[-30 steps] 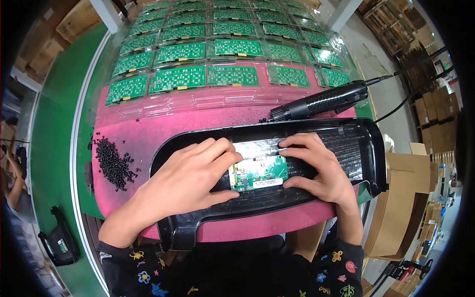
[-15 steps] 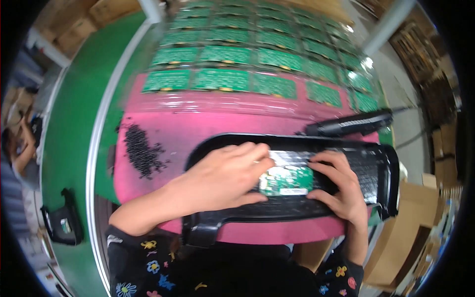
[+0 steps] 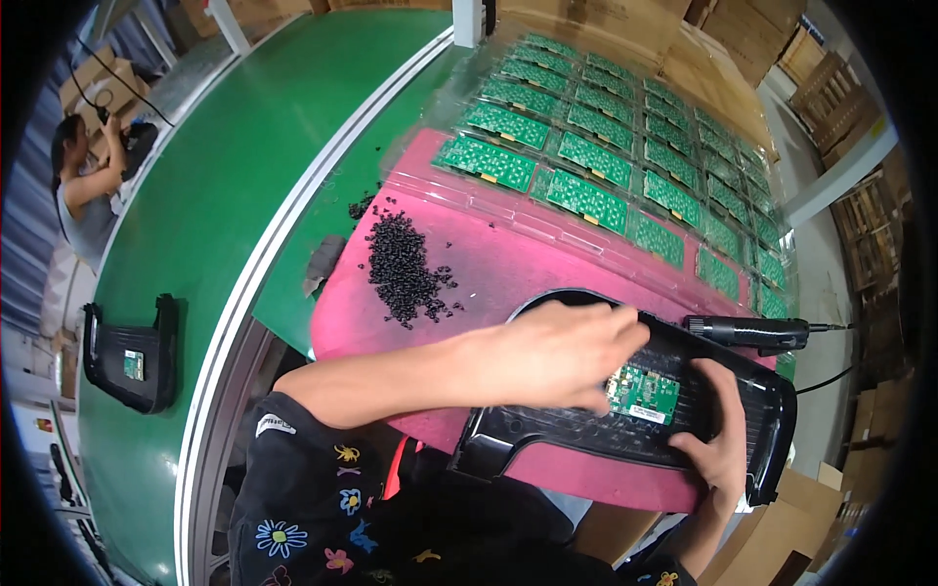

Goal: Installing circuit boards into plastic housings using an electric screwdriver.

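Ideally, the green circuit board [image 3: 645,394], inside the black plastic housing [image 3: 547,424], should be steadied by its edges, keeping pressure off its components. The left hand [image 3: 567,356] bends over the board's left end, its grip unclear; the right hand [image 3: 726,430] arches beside the opposite end, thumb and finger spread, grasping nothing.

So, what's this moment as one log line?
green circuit board: inside black housing; left hand: at board's left end; right hand: beside board's right end
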The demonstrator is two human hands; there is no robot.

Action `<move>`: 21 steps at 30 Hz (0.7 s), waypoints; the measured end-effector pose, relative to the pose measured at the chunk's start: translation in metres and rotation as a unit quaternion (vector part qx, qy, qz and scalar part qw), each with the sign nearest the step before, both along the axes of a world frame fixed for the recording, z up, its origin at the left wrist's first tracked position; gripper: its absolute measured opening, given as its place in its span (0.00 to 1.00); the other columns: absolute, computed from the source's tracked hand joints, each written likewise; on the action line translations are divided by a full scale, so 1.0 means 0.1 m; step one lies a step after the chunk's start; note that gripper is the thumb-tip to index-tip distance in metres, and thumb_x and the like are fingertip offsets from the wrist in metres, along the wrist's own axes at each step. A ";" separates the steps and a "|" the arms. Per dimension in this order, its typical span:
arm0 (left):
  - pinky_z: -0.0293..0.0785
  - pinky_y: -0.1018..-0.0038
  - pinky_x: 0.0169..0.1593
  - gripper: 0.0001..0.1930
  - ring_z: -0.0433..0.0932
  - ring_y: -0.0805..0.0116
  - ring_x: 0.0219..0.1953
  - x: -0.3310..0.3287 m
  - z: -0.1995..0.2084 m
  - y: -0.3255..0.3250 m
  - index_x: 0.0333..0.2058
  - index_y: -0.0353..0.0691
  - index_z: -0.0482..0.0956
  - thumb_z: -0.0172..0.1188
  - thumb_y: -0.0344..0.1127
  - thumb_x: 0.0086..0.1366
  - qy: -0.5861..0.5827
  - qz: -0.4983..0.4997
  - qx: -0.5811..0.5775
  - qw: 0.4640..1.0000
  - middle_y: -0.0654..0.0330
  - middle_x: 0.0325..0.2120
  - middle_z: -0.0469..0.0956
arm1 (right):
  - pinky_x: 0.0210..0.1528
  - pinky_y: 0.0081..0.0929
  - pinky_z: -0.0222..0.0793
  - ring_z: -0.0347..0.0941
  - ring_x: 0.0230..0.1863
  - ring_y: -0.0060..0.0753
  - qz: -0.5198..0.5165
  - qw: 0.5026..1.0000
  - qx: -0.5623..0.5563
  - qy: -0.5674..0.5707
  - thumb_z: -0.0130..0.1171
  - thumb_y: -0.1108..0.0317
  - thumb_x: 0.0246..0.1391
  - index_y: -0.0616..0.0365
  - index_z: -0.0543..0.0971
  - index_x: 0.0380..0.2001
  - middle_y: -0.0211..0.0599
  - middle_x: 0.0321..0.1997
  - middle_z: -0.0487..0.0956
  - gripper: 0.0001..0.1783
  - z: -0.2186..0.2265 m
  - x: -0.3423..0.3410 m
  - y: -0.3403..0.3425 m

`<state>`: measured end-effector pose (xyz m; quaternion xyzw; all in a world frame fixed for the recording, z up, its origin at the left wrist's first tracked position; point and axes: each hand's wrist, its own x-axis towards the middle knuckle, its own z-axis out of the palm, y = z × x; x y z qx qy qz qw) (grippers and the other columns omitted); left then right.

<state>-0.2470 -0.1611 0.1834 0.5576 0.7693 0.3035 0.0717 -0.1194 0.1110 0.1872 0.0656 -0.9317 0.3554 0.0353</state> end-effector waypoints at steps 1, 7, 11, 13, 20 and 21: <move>0.77 0.60 0.35 0.23 0.78 0.50 0.37 -0.06 0.05 -0.07 0.45 0.32 0.71 0.66 0.38 0.56 0.001 0.055 0.035 0.998 0.49 0.36 0.72 | 0.63 0.38 0.57 0.65 0.59 0.45 -0.031 0.999 -0.017 0.017 0.73 0.58 0.30 0.63 0.69 0.57 0.43 0.58 0.70 0.47 0.00 0.03 0.04; 0.78 0.56 0.38 0.14 0.82 0.46 0.33 -0.56 0.31 -0.66 0.29 0.33 0.81 0.66 0.41 0.55 0.141 0.470 -0.149 0.858 0.44 0.29 0.81 | 0.59 0.22 0.54 0.60 0.53 0.28 -0.316 0.914 0.204 0.154 0.55 0.66 0.62 0.55 0.63 0.66 0.38 0.56 0.67 0.30 0.26 -0.06 0.60; 0.79 0.56 0.38 0.15 0.82 0.48 0.35 -0.66 0.13 -0.60 0.30 0.34 0.81 0.68 0.41 0.54 0.102 0.472 -0.222 0.847 0.45 0.32 0.81 | 0.56 0.20 0.56 0.61 0.49 0.24 -0.310 0.922 0.200 0.117 0.54 0.64 0.63 0.54 0.64 0.64 0.35 0.53 0.67 0.27 0.21 -0.26 1.01; 0.79 0.57 0.38 0.15 0.82 0.48 0.36 -0.67 0.05 -0.54 0.31 0.34 0.81 0.68 0.41 0.54 0.117 0.482 -0.224 0.839 0.45 0.32 0.81 | 0.53 0.19 0.57 0.61 0.46 0.23 -0.225 0.967 -0.083 0.080 0.52 0.65 0.65 0.56 0.67 0.61 0.33 0.51 0.68 0.22 0.10 -0.42 1.08; 0.79 0.59 0.34 0.10 0.83 0.49 0.32 -0.69 -0.03 -0.45 0.26 0.35 0.81 0.67 0.37 0.53 0.138 0.466 -0.193 0.852 0.48 0.25 0.81 | 0.58 0.29 0.64 0.68 0.55 0.34 -0.235 0.931 -0.159 0.231 0.54 0.74 0.63 0.56 0.57 0.60 0.48 0.58 0.67 0.26 0.12 -0.62 0.70; 0.80 0.60 0.32 0.07 0.83 0.49 0.30 -0.67 -0.06 -0.45 0.25 0.36 0.81 0.66 0.34 0.53 0.160 0.464 -0.189 0.851 0.49 0.24 0.81 | 0.61 0.33 0.65 0.69 0.59 0.40 -0.200 0.902 -0.202 0.325 0.54 0.75 0.62 0.55 0.53 0.61 0.53 0.62 0.65 0.29 0.11 -0.67 0.57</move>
